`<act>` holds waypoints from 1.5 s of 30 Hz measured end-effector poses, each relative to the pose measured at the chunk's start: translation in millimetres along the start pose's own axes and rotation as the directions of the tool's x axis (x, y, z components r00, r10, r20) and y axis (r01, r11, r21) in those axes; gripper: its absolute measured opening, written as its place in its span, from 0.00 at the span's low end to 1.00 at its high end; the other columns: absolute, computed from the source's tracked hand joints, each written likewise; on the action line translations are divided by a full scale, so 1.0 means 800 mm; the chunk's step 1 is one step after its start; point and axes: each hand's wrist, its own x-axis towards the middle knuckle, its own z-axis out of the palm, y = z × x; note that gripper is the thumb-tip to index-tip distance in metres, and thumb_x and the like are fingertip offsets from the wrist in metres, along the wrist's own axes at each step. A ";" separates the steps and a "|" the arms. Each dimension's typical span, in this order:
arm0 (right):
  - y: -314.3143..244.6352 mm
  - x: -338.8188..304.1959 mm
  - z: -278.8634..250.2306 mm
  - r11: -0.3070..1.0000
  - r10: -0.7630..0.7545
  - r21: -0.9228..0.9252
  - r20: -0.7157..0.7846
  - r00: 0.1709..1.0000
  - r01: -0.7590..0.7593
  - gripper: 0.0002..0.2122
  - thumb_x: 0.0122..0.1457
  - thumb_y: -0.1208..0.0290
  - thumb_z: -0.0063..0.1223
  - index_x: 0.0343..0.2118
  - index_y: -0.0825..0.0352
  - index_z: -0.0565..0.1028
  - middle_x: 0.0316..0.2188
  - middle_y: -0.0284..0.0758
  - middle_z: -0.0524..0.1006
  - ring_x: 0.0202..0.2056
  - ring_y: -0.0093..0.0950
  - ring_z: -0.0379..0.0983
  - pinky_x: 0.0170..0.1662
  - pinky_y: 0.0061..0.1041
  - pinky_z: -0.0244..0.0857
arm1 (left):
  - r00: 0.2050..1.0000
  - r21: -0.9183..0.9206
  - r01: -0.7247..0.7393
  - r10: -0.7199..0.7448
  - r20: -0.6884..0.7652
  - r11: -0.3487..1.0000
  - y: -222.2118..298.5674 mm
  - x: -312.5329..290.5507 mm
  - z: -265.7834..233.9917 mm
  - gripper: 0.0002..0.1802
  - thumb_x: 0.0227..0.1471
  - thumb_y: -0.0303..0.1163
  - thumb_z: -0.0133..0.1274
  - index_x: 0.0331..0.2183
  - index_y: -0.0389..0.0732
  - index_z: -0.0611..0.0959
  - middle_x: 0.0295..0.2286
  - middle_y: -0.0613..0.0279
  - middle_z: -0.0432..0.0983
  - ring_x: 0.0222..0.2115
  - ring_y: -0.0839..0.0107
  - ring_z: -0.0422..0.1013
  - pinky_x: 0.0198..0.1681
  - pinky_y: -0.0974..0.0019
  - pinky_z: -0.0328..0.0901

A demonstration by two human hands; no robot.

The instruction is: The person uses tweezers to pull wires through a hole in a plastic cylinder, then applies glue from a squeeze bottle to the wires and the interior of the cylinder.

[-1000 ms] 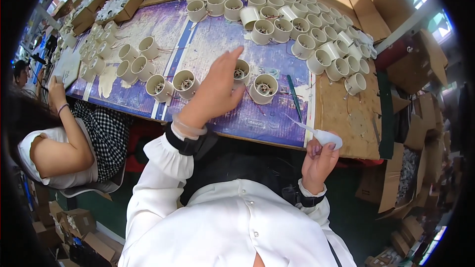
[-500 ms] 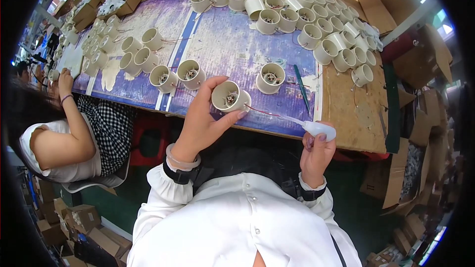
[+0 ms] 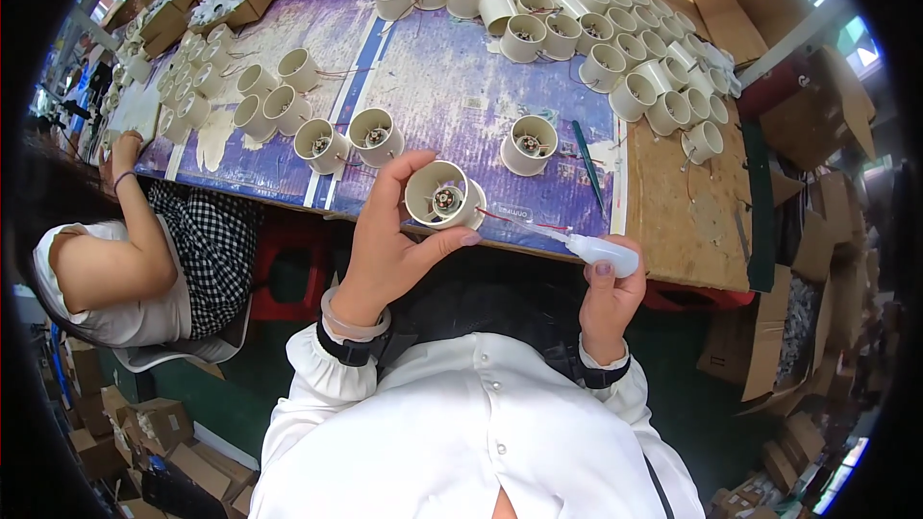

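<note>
My left hand [image 3: 392, 240] grips a cream plastic cup-shaped housing [image 3: 475, 209], thumb at its lower side and fingers round the far left. Its open mouth faces me, showing a small metal motor [image 3: 445, 200] inside, and thin red wires trail from its right side. In my right hand [image 3: 609, 303] is a small white squeeze bottle [image 3: 604, 254], its long thin clear nozzle pointing left toward the housing's wires. Whether the tip touches anything is too fine to tell. Beyond my hands another housing [image 3: 525, 160] stands upright, beside a dark green pen-like tool [image 3: 586, 163].
Two similar housings [image 3: 375, 146] stand left of my hand, with several more farther left. A dense mass of housings [image 3: 538, 29] fills the table's far side. At left a co-worker's arm [image 3: 144, 221] rests at the table [image 3: 423, 77]. Cardboard boxes [image 3: 784, 327] stand at right.
My right hand has brought the squeeze bottle slightly left, nearer the housing. The held housing has shifted slightly left and tilted, showing more of its motor.
</note>
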 end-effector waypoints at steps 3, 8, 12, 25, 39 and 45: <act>-0.003 0.000 0.003 1.000 -0.001 -0.006 -0.004 1.000 0.001 0.15 0.60 0.62 0.55 0.41 0.68 0.69 0.29 0.28 0.70 0.25 0.14 0.60 0.27 0.13 0.54 | 1.000 0.029 -0.021 0.021 0.001 0.999 0.002 0.000 0.001 0.42 0.40 0.24 0.67 0.54 0.37 0.62 0.46 0.60 0.67 0.47 0.72 0.67 0.51 0.68 0.64; -0.004 0.001 0.002 1.000 0.009 0.005 0.011 1.000 -0.009 0.15 0.60 0.62 0.55 0.41 0.68 0.69 0.29 0.28 0.70 0.25 0.14 0.60 0.27 0.13 0.55 | 1.000 0.027 -0.021 0.021 -0.008 0.999 0.003 -0.001 0.003 0.43 0.38 0.26 0.69 0.54 0.37 0.62 0.46 0.60 0.67 0.46 0.72 0.68 0.50 0.69 0.64; -0.004 -0.002 -0.006 0.998 0.038 0.046 0.046 0.998 -0.040 0.13 0.58 0.68 0.57 0.41 0.69 0.69 0.34 0.31 0.73 0.33 0.16 0.65 0.38 0.15 0.61 | 0.999 0.068 -0.032 0.034 -0.015 0.997 0.001 -0.001 0.003 0.43 0.38 0.27 0.69 0.53 0.37 0.63 0.46 0.60 0.67 0.46 0.72 0.68 0.49 0.69 0.65; -0.007 -0.001 -0.011 0.993 -0.058 -0.102 0.085 0.995 0.066 0.14 0.57 0.67 0.59 0.40 0.69 0.70 0.34 0.32 0.73 0.35 0.18 0.67 0.40 0.17 0.62 | 0.939 0.449 -0.307 0.343 0.002 0.839 0.004 0.006 0.003 0.41 0.33 0.33 0.72 0.48 0.38 0.69 0.43 0.56 0.70 0.41 0.63 0.70 0.45 0.64 0.65; -0.006 -0.001 -0.008 0.952 -0.180 -0.222 0.151 0.972 0.211 0.16 0.53 0.67 0.63 0.38 0.70 0.69 0.30 0.33 0.71 0.31 0.21 0.66 0.36 0.18 0.60 | 0.926 0.475 -0.320 0.376 -0.025 0.820 -0.003 0.002 0.002 0.39 0.30 0.34 0.73 0.46 0.39 0.71 0.41 0.55 0.71 0.41 0.56 0.70 0.44 0.62 0.65; -0.006 0.003 -0.007 0.892 -0.309 -0.273 0.210 0.927 0.360 0.16 0.52 0.67 0.64 0.37 0.70 0.69 0.28 0.35 0.71 0.29 0.24 0.66 0.33 0.20 0.60 | 0.932 0.460 -0.310 0.361 -0.026 0.832 -0.006 0.000 0.002 0.39 0.31 0.36 0.73 0.45 0.39 0.71 0.41 0.55 0.71 0.41 0.56 0.70 0.44 0.62 0.65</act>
